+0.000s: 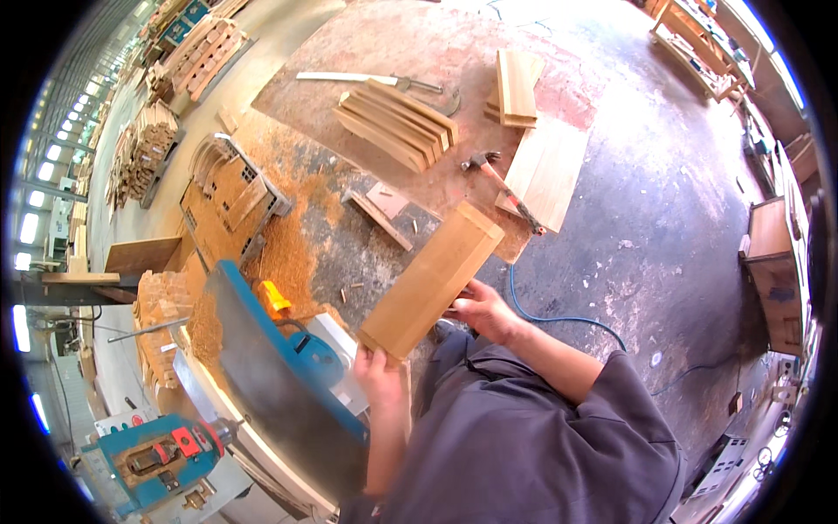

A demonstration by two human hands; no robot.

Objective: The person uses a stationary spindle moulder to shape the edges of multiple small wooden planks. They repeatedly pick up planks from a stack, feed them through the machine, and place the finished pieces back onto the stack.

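A long pale wooden piece (432,279), box-like with a thicker block across its far end, is held slantwise in front of my body. My left hand (379,374) grips its near left end, with the fingertips over the edge. Along the right side, my right hand (484,311) is closed on the same piece, its fingers partly hidden beneath. Beyond it a claw hammer (506,188) with an orange-and-black handle lies partly on flat boards (559,166). A row of boards (397,127) stands on edge farther off, with a bar clamp (371,79) behind.
To the left stands a teal-rimmed machine (288,349) with sawdust around it; a teal motor unit (157,463) is at lower left. Another wooden piece (517,87) lies far right of centre. A wood strip (378,218) and small dowels lie nearby. A blue hose (567,320) crosses the floor.
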